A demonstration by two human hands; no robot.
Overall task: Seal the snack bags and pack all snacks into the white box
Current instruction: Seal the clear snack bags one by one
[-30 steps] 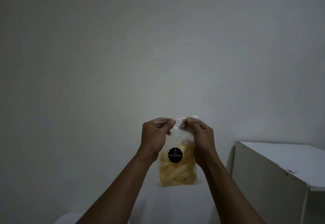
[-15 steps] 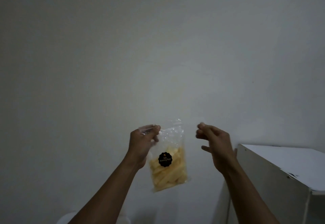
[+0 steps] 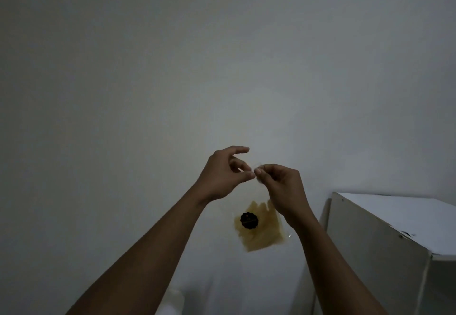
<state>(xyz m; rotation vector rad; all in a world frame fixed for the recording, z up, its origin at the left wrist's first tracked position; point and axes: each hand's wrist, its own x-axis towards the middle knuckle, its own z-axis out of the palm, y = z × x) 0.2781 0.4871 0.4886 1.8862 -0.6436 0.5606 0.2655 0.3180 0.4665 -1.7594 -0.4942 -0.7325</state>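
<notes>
A clear snack bag [image 3: 261, 233] with yellow sticks and a round black sticker hangs tilted in the air before a bare wall. My right hand [image 3: 283, 188] pinches the bag's transparent top edge between thumb and curled fingers. My left hand [image 3: 224, 174] meets it thumb to thumb and pinches the same top edge with its thumb and a curled finger, while its index finger sticks out above. The clear upper part of the bag is barely visible and partly hidden behind my right hand.
A white box-shaped cabinet [image 3: 394, 228] stands at the lower right, its flat top near my right forearm. A rounded white object [image 3: 172, 302] shows at the bottom edge under my left arm. A plain grey-white wall fills the rest.
My right hand, free half a second ago, has come back to the bag's top edge. Both hands rose and moved right, and the bag now hangs under my right hand.
</notes>
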